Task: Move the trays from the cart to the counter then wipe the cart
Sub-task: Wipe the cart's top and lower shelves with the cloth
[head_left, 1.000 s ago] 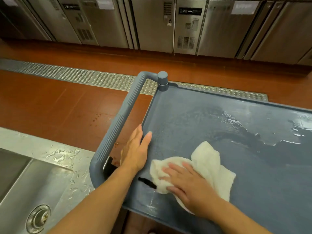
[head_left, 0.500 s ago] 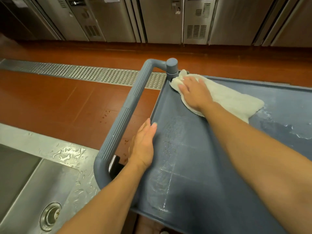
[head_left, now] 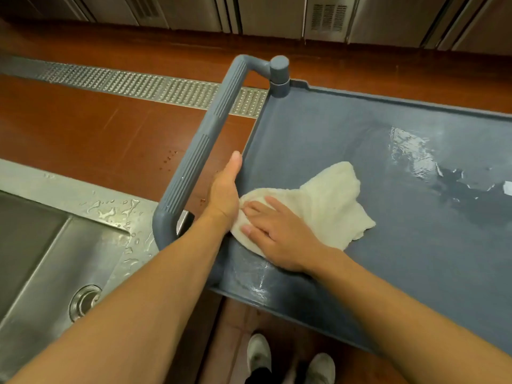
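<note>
A pair of light shoes [head_left: 288,358] stands on the floor under the near edge of the grey cart [head_left: 318,128]. No trays show on its top, so by my judgement the moving is done and the wiping is in hand.

The main risk is the water. A wet smear shines at the near left corner beside the cloth, and a larger puddle [head_left: 412,153] lies further right, well apart from it. A stroke swept too hard toward the low rim could push water over onto the floor, where the feet are, and a soaked cloth may only spread the film rather than lift it. The cart could also roll under a firm push if the bracing grip slackens.

The right hand [head_left: 277,234] lies flat on the white cloth [head_left: 327,203], fingers straight and a little spread, pressing it to the cart top near the left end. The left hand [head_left: 225,192] rests along the cart's left rim with its thumb pointing away; its fingers seem to drop over the outer edge, but I cannot tell whether they curl round it. It touches the cloth's left edge.

Beyond the left hand runs the ribbed cart handle [head_left: 205,145]. To the left sit a steel sink [head_left: 41,261] and its wet worktop [head_left: 110,206], then the red floor [head_left: 83,134], a drain grate [head_left: 138,85] and steel cabinet fronts [head_left: 277,15].
</note>
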`<state>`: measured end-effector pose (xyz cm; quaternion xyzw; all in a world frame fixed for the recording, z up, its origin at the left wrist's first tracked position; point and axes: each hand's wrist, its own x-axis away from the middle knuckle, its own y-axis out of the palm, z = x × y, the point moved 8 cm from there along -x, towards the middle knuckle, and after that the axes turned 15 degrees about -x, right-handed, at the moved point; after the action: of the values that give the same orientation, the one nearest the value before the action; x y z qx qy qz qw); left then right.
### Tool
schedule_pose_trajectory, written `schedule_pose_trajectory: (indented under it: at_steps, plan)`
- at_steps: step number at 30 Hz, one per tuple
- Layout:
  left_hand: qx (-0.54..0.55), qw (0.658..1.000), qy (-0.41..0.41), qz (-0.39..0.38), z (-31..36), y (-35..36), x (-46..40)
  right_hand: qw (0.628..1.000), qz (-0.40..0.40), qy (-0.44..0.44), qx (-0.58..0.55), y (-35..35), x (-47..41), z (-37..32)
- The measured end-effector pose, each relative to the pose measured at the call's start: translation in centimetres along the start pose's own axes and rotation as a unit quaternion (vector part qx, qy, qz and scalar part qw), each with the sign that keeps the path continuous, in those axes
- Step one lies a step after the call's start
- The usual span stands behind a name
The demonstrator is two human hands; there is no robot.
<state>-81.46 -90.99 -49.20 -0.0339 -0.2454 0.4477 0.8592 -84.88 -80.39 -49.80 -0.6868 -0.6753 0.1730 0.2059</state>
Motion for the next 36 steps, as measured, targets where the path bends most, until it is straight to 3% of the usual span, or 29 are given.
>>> schedule_pose_trajectory:
  at_steps: [3,6,10,14,17,20,21,27,30,34,36]
  plan:
    - [-0.042,0.999,0.015,0.025,-0.4,-0.8,-0.4,0.998,-0.045,-0.021,-0.028,1.8,2.5,-1.4]
    - [-0.226,0.972,0.056,0.034,-0.1,-0.9,-0.1,0.993,-0.099,-0.054,-0.046,3.9,5.6,-2.7]
    - [-0.417,0.9,0.114,0.053,0.7,-0.2,0.5,0.993,-0.088,-0.064,-0.041,3.6,7.2,-2.9]
    - [-0.583,0.791,0.174,0.066,1.2,1.9,0.8,0.99,-0.108,-0.086,0.014,3.8,7.8,-2.9]
    - [-0.546,0.781,0.303,0.0,1.4,4.4,2.0,0.989,-0.092,-0.081,0.086,3.1,8.4,-2.1]
    - [-0.512,0.812,0.275,-0.046,0.0,4.1,1.3,0.989,-0.048,-0.02,0.141,0.7,9.6,0.2]
    - [-0.52,0.809,0.27,-0.05,-0.3,4.0,1.1,0.988,-0.026,0.005,0.153,-0.5,10.2,1.2]
    - [-0.652,0.701,0.287,-0.039,1.0,7.0,2.0,0.981,0.039,0.095,0.164,-5.7,15.0,5.2]
    - [-0.613,0.709,0.343,-0.059,3.9,12.3,2.9,0.977,0.057,0.107,0.178,-6.7,16.6,6.0]
    - [-0.53,0.749,0.372,-0.142,3.8,18.9,3.7,0.965,0.109,0.148,0.185,-8.3,19.2,7.1]
    - [-0.567,0.72,0.378,-0.129,2.4,19.5,3.6,0.957,0.143,0.179,0.176,-9.3,20.8,7.9]
